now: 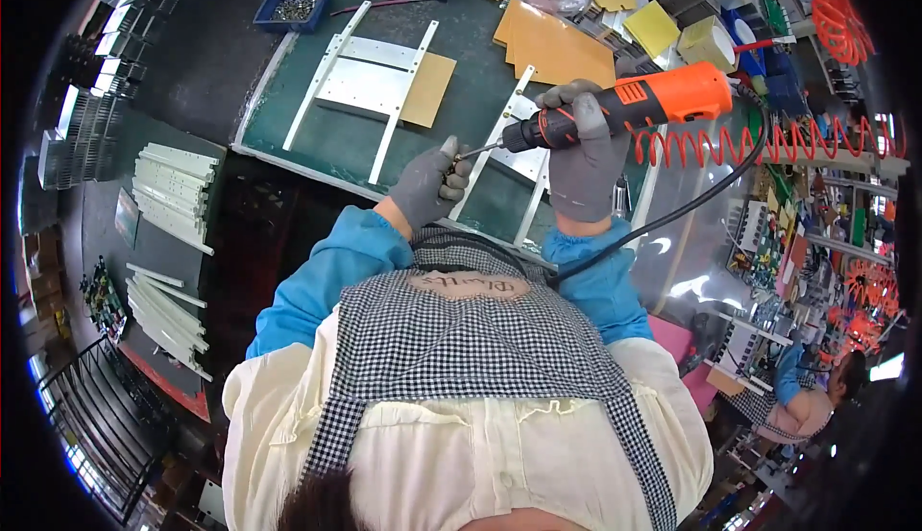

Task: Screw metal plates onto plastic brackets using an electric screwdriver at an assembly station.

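Observation:
My right hand [588,166], in a grey glove, is wrapped round an orange and black electric screwdriver [684,95]. The tool lies nearly level, its bit pointing left. At the bit's tip, my gloved left hand [428,183] is closed in a pinch on small brass-coloured screws; how many is hidden by the fingers. Under the screwdriver lies a frame of white rails with a metal plate [524,108], partly covered by my right hand and the tool. A second such frame [363,84] rests farther left on the green table, a tan sheet [428,89] partly beneath it.
Blue bins [292,9] of small hardware stand at the far edge. Tan cardboard sheets [557,43] lie at the back. A red coiled hose [691,145] and black cable [663,222] run on the right. White rails [173,195] are stacked left. Another person [797,401] sits at far right.

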### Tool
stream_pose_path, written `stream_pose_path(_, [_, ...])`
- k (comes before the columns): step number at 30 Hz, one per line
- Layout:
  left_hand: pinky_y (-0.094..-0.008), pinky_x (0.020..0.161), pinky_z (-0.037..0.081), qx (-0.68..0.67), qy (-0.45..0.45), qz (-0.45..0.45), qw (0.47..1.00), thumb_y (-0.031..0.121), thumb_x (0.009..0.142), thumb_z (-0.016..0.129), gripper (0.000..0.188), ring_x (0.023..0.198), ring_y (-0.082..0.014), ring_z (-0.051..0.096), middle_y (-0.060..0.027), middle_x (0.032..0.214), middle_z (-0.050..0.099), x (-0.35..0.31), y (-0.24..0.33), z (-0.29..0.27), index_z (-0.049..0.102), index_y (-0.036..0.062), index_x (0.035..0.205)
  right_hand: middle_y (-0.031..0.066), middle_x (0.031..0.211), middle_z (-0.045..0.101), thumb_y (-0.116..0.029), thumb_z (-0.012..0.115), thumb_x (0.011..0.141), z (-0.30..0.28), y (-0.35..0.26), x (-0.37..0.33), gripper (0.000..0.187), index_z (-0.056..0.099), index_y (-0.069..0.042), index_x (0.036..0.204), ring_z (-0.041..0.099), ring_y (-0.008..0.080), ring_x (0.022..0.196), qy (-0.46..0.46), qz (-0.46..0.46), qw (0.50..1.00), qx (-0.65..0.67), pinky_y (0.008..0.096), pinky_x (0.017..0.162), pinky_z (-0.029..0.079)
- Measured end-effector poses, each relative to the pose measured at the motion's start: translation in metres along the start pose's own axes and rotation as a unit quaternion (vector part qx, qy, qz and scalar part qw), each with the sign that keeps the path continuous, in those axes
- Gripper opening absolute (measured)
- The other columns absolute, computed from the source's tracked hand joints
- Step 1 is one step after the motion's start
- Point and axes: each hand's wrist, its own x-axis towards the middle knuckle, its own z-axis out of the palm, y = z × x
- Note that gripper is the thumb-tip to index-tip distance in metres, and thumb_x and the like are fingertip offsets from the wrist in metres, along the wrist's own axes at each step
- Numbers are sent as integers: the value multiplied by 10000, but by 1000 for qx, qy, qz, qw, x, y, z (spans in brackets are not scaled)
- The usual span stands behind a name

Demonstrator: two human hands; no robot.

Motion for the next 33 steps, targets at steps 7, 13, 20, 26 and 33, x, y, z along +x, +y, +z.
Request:
stream_pose_path(7, [-162, 452, 311, 5, 9, -23, 1000, 418, 1017, 523, 332, 569, -55, 393, 34, 730, 471, 12, 2, -2, 561, 88, 1031, 138, 863, 639, -136, 643, 888, -7, 7, 8, 426, 469, 17, 1245, 645, 249, 817, 90, -42, 995, -26, 424, 816, 532])
stream_pose_path(13, [-210, 539, 416, 259, 187, 71, 945, 380, 999, 568, 361, 648, -60, 488, 11, 813, 577, 19, -6, -25, 623, 41, 1111, 122, 861, 659, -88, 674, 841, -19, 6, 44, 330, 524, -2, 1122, 654, 219, 778, 117, -155, 975, -113, 387, 773, 537])
stream_pose_path(20, [-257, 560, 413, 508, 139, 60, 848, 382, 906, 696, 380, 673, -63, 511, -10, 789, 609, 22, -12, -30, 702, 22, 1029, 104, 864, 656, -102, 729, 809, -29, 30, 48, 363, 533, -1, 1097, 648, 197, 771, 96, -146, 965, -196, 353, 750, 543])
stream_pose_path(26, [-223, 591, 404, 538, 97, -19, 837, 361, 915, 693, 419, 681, -60, 496, 18, 821, 617, 17, -8, -22, 692, -4, 1121, 9, 813, 610, -77, 787, 762, -15, 28, 40, 275, 585, -58, 947, 577, 100, 696, -18, -50, 982, -183, 269, 636, 498])
stream_pose_path(33, [-270, 596, 414, 509, 109, 28, 853, 349, 892, 708, 340, 644, -90, 489, 12, 713, 566, 25, -13, -28, 707, 18, 968, 19, 832, 608, -74, 788, 757, -10, 33, 54, 306, 566, -56, 967, 591, 116, 733, -83, 20, 980, -180, 274, 669, 502])
